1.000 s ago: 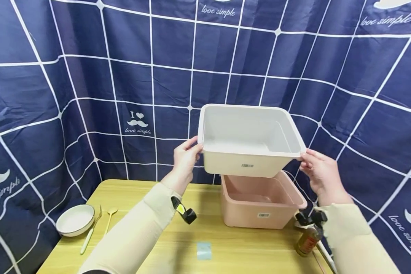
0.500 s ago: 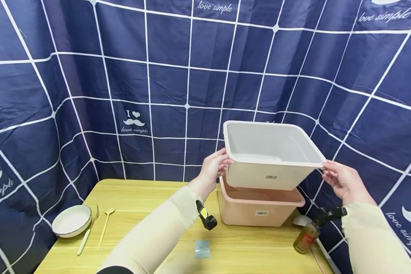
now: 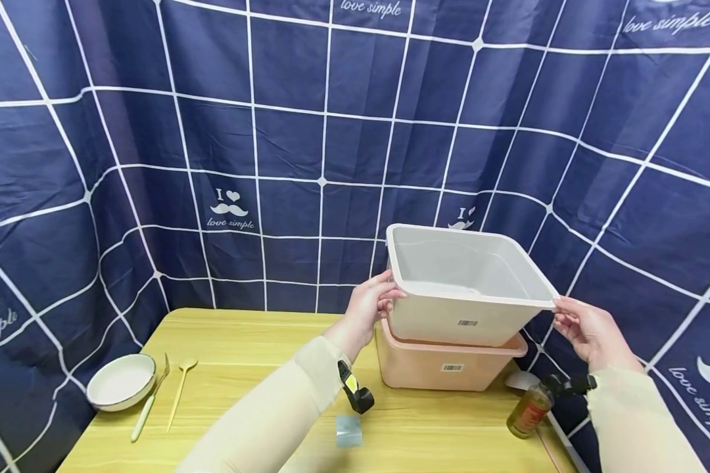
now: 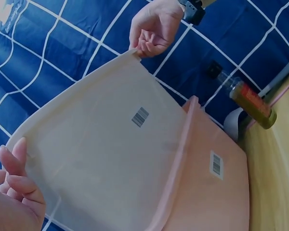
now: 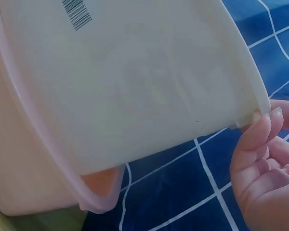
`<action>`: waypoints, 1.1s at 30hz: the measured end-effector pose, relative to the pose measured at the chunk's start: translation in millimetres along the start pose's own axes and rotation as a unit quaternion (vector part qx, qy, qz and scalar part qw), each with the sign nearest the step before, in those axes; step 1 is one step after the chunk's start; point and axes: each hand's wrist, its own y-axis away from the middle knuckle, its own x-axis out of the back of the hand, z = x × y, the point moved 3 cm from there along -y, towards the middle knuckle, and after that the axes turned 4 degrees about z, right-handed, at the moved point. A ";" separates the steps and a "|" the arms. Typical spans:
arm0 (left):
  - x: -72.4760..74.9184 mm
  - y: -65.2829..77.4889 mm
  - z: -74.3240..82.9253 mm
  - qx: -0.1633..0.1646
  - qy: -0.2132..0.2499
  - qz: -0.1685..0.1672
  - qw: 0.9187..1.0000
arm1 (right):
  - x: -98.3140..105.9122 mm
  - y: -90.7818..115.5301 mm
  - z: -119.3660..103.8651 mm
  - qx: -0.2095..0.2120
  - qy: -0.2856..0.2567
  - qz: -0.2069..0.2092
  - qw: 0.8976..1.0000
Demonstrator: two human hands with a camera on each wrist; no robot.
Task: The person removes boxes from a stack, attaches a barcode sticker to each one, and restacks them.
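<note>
A white plastic storage bin (image 3: 449,315) is held by its rim above a pink storage bin (image 3: 414,364), its base dipping just inside the pink rim. At the white bin's left end, my left hand (image 3: 367,309) grips the rim. My right hand (image 3: 588,328) pinches the rim at the front right corner. In the left wrist view, the barcode on the white bin (image 4: 101,144) and the label on the pink bin (image 4: 216,192) both show. The right wrist view has the right fingers (image 5: 257,134) curled at the white bin's corner.
Right of the pink bin stands a bottle of yellowish liquid (image 3: 529,414), with a white rounded object (image 3: 522,380) behind it. A white bowl (image 3: 121,382), a fork (image 3: 149,401) and a gold spoon (image 3: 181,394) lie at the left. A bluish square (image 3: 348,431) marks the table (image 3: 272,368).
Both hands have carried the white bin rightward and down, from above the pink bin to partly inside its opening. The pink bin stays on the table.
</note>
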 end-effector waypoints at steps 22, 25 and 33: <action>34.5 -0.2 -47.5 0.046 -0.027 0.010 0.999 | 14.5 -3.6 63.6 -0.006 0.065 0.023 0.998; 38.0 0.3 -50.0 0.049 -0.030 0.013 0.998 | 14.2 -3.1 71.1 -0.010 0.080 0.030 0.996; 42.4 -1.1 -57.1 0.050 -0.054 0.010 0.997 | 10.6 -4.4 81.6 0.002 0.156 0.080 0.984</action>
